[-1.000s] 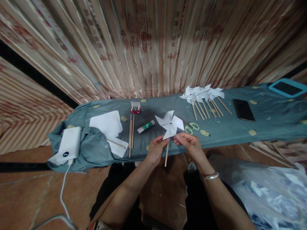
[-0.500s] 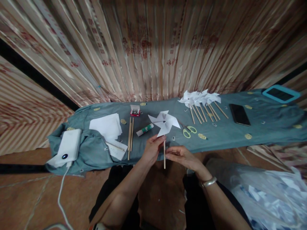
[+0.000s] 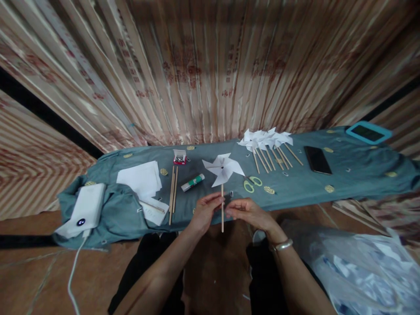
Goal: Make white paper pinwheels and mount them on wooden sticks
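Observation:
A white paper pinwheel [image 3: 226, 172] stands nearly upright on its wooden stick, above the front part of the cloth-covered table. My left hand [image 3: 204, 213] pinches that stick between thumb and fingers, below the paper blades. Just right of the stick's lower part, my right hand [image 3: 249, 213] has its fingers loosely bent and parted; whether the fingertips touch the stick I cannot tell. Scissors with green handles [image 3: 252, 183] lie behind my right hand. A glue stick [image 3: 192, 182] lies left of the pinwheel, and loose wooden sticks [image 3: 173, 190] lie farther left.
Several finished pinwheels [image 3: 265, 140] lie at the back right, near a black phone [image 3: 317, 159] and a blue-framed device [image 3: 369, 132]. Leftward are a small red box of pins [image 3: 179, 157], white paper [image 3: 139, 178] and a corded white power bank [image 3: 87, 205]. A plastic bag [image 3: 367, 267] sits at lower right.
My left hand has shifted down the stick, so more of it shows under the blades. The whole view has turned slightly, moving the table things leftward.

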A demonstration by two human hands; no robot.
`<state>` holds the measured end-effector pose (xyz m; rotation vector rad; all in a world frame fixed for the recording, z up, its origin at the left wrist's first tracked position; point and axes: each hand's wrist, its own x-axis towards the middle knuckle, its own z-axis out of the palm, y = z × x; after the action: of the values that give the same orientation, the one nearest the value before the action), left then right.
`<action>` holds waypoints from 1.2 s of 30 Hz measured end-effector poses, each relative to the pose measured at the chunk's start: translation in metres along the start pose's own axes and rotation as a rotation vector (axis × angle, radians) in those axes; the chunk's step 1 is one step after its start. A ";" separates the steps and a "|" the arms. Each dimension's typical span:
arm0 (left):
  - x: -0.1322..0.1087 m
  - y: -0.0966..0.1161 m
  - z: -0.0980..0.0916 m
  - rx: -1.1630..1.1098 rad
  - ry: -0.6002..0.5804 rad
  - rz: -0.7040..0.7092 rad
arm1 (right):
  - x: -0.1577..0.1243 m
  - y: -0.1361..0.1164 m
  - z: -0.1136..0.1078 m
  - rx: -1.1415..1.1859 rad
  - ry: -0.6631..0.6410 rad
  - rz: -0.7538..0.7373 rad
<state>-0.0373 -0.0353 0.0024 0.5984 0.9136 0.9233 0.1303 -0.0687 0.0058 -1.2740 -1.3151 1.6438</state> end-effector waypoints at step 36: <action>0.004 -0.017 -0.002 0.312 -0.063 -0.018 | 0.016 -0.011 -0.040 0.500 0.583 -0.279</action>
<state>-0.0303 -0.0401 -0.0134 0.8785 1.0129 0.7460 0.1631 -0.0389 0.0115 -1.0817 -0.6377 1.1724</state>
